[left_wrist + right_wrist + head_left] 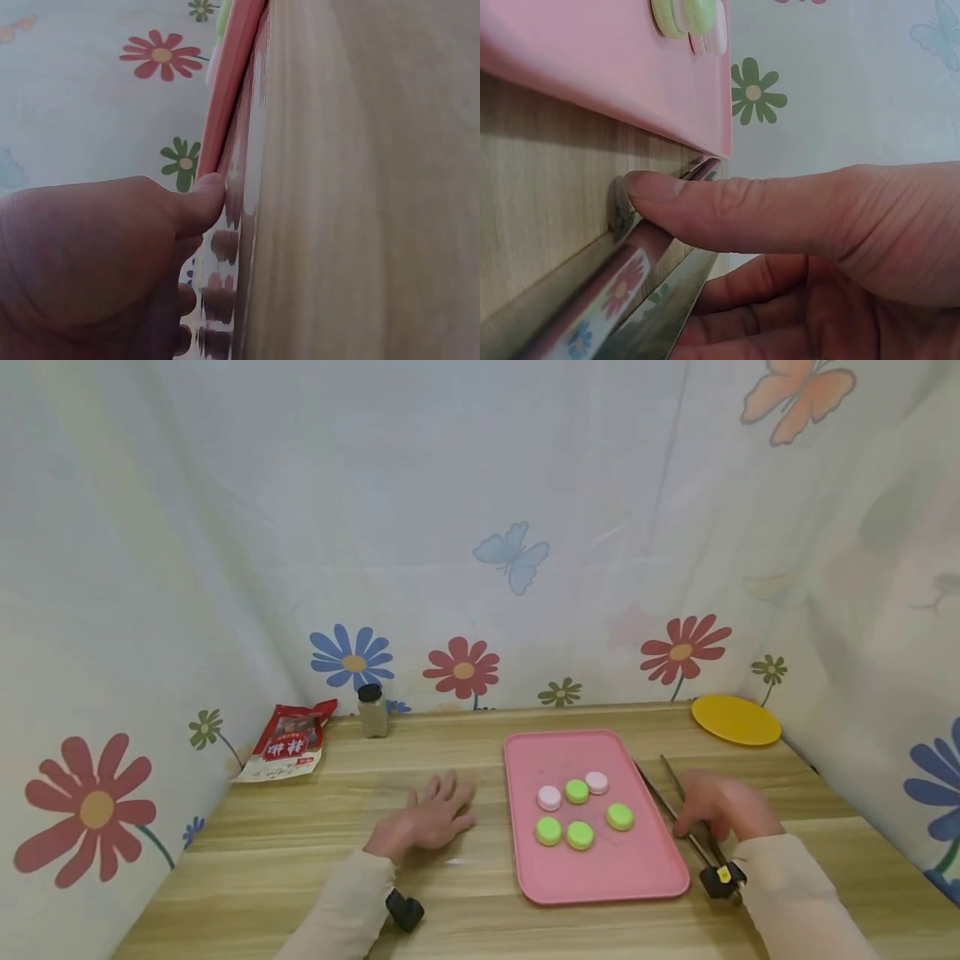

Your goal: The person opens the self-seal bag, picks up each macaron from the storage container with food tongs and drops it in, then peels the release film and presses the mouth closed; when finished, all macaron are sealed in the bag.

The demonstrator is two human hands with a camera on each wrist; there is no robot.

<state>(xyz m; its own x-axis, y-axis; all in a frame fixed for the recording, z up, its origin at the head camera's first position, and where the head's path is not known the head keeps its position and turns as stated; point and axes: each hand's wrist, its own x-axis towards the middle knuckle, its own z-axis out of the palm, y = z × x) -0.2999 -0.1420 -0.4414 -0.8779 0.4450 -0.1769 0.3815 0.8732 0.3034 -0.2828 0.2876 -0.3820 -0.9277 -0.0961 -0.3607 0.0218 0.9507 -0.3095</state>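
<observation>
My left hand [431, 818] lies palm down with fingers spread, left of the pink tray [555, 877]. Under its fingers, the left wrist view shows a glossy clear surface [251, 180] mirroring the fingertips. On the tray sit several macarons: green ones such as this green macaron [620, 817] and two pink ones, including this pink macaron [549, 798]. My right hand [723, 802] grips metal tongs [622, 285] beside the tray's right edge, thumb on one arm and fingers at the other. The tongs' arms stand apart with nothing between their tips, which point toward the back.
A red and white food packet [288, 743] lies at the back left, beside a small black-lidded jar [372, 714]. At the back right is a yellow plate [735, 721]. A flower-printed curtain [420, 527] borders the wooden table [450, 927] behind and at the sides.
</observation>
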